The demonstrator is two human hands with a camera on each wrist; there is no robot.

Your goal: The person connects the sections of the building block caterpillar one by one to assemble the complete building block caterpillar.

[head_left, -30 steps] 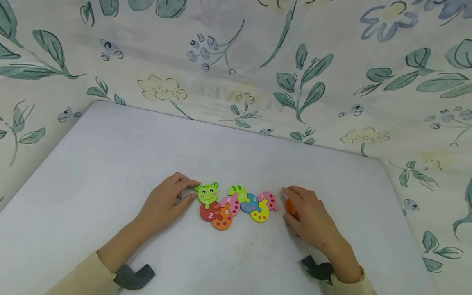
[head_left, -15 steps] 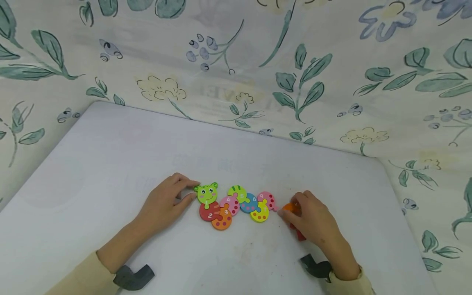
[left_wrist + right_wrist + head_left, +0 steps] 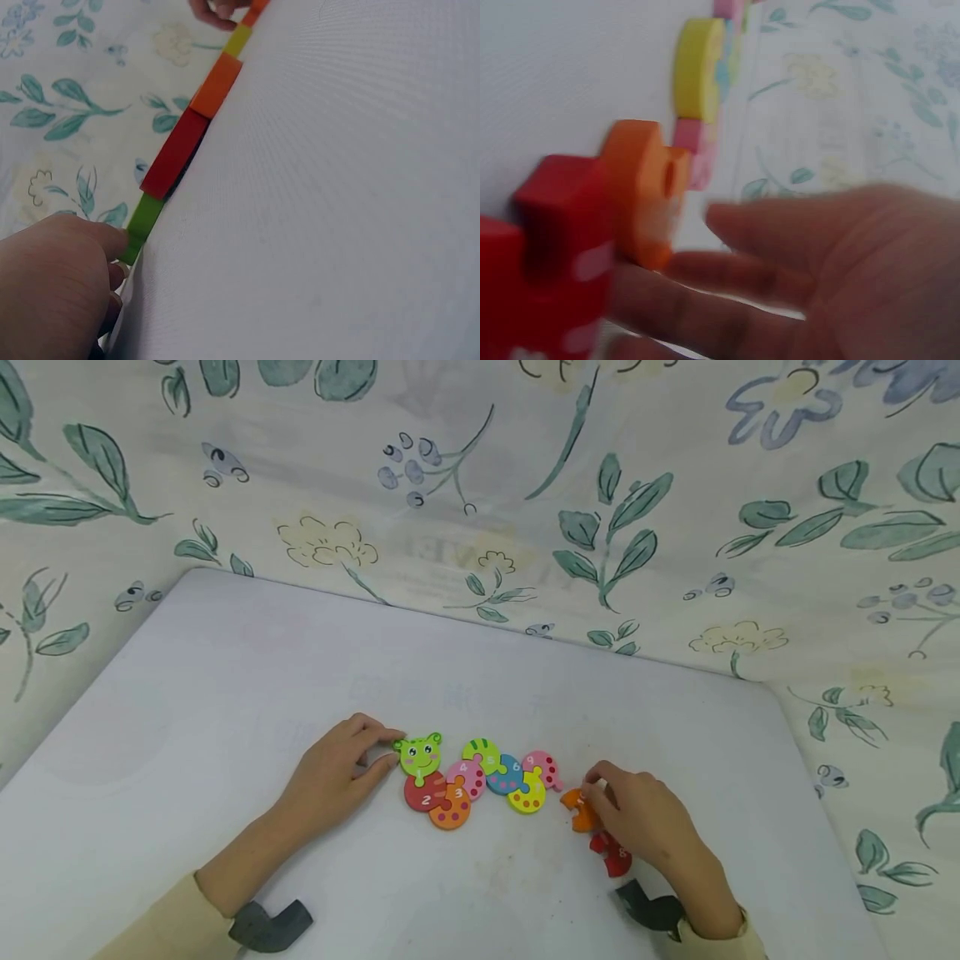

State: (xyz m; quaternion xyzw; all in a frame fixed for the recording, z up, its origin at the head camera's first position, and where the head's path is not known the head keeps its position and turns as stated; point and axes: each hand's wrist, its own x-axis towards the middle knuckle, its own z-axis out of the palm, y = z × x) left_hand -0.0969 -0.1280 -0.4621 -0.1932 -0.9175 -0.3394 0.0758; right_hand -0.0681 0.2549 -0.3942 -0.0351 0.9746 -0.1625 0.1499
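Note:
A row of joined, numbered caterpillar puzzle pieces lies on the white table, from the green head piece [image 3: 419, 755] to the pink piece [image 3: 542, 768] at the right. My left hand [image 3: 337, 770] has thumb and index fingertip at the head piece's left edge, pinching its ear. To the right, an orange puzzle piece [image 3: 578, 811] lies apart from the row, and a red puzzle piece [image 3: 617, 858] sits just below it. Beside these is my right hand [image 3: 645, 814], fingertips right at the orange piece. In the right wrist view, its thumb stands away from the orange piece [image 3: 641, 199].
Between the hands, the row includes a red piece [image 3: 425, 791], an orange piece [image 3: 450, 811], a blue piece [image 3: 506, 774] and a yellow piece [image 3: 527, 793]. The white table [image 3: 337, 643] ends at a floral cloth [image 3: 480, 485] behind. Dark straps [image 3: 272, 927] stick out at both wrists.
My right hand has shifted down, and the orange and red pieces have come out from under it, the orange one further left. The left hand and the row stay put.

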